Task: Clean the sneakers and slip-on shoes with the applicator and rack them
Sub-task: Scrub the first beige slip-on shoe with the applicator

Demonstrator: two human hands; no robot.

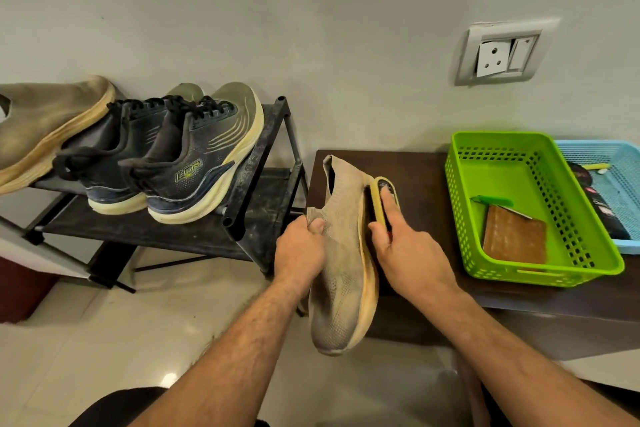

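Beige knit covers the slip-on shoe (pixel 341 263), which is held in the air over the near left corner of the dark counter (pixel 408 163), toe toward the person and heel opening away, so its long axis runs almost straight out from the body. The left hand (pixel 300 250) pinches the knit collar at the heel end, thumb on top. The right hand (pixel 403 241) is curled round the applicator (pixel 381 199), forefinger laid along its back, pressing it against the shoe's yellowed sole edge on the right side. The applicator lies nearly parallel to the shoe, so strokes would likely run along that edge, toward the toe or the heel.

To the left, the black rack (pixel 273 163) carries on its top shelf a pair of dark sneakers (pixel 162 156) and another beige shoe (pixel 52 121) at the picture's edge. The left hand is the nearer to it.

On the counter, a green basket (pixel 533 204) holds a brown wallet-like piece (pixel 514 236) and a small green item. Just beyond it, a blue basket (pixel 616 170) holds dark objects I cannot make out.
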